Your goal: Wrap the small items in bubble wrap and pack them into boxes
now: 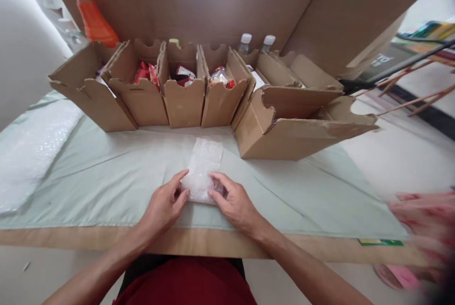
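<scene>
A folded piece of clear bubble wrap (202, 163) lies on the cloth in front of me, its far end stretching away toward the boxes. At its left edge, my left hand (165, 203) grips the near part between thumb and fingers. My right hand (236, 201) holds the near right side, thumb and index finger pressed on the wrap. Something darker shows under the right fingers, but I cannot make out what it is.
Several cardboard bins (185, 106) with packets stand in a row behind the wrap. Another cardboard box (287, 139) sits at an angle on the right. A larger bubble wrap sheet (31, 158) lies left. An orange bottle (94, 18) and two white-capped bottles (246, 40) stand behind.
</scene>
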A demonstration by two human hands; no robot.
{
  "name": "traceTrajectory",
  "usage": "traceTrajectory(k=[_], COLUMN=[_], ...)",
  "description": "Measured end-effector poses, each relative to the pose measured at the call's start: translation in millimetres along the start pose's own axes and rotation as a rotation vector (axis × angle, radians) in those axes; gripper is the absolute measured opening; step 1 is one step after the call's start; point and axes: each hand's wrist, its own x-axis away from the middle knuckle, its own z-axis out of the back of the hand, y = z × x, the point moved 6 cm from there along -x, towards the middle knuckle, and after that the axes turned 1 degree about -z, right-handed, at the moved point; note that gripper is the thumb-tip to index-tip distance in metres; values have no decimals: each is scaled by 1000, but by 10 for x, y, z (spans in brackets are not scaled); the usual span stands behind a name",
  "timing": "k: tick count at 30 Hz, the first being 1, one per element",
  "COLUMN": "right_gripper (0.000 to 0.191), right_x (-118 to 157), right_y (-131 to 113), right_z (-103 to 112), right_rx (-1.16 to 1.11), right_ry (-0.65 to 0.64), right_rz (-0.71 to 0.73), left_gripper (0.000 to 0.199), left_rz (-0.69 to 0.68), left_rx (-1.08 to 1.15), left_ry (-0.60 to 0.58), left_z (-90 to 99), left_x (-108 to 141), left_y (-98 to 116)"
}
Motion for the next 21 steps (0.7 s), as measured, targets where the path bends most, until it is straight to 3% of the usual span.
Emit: traceTrajectory(k=[3, 5, 7, 10, 13, 16, 18, 21], right_gripper=[34, 33, 30, 21, 22, 22, 23, 23], right_x=[194, 275, 257, 116, -3, -28, -19, -2], right_y=[-212, -303, -294, -190, -107, -64, -62, -138], right_z=[136, 52, -93, -254, -265, -224, -178, -50], right_rx=[296, 397, 453, 485, 365, 192, 159, 321], right_ry=[211, 158, 51, -25, -68, -186, -207, 0], right_rz=[304, 462, 524, 509, 431, 295, 233, 311], left_gripper=[58, 58, 57, 53, 48, 31, 26, 28], left_rz=[5, 1, -11, -129, -417, -604, -567, -409], left_rx=[-68, -102, -139, -231, -347, -379, -343, -281], left_ry=[-11, -8, -3, 102, 219, 138, 84, 44], left_z=[-16, -15, -14, 50, 111, 55, 24, -10], left_x=[-156, -201, -204, -116, 85, 208, 145, -99], left_y=[22, 12, -9, 23, 167, 227, 188, 102])
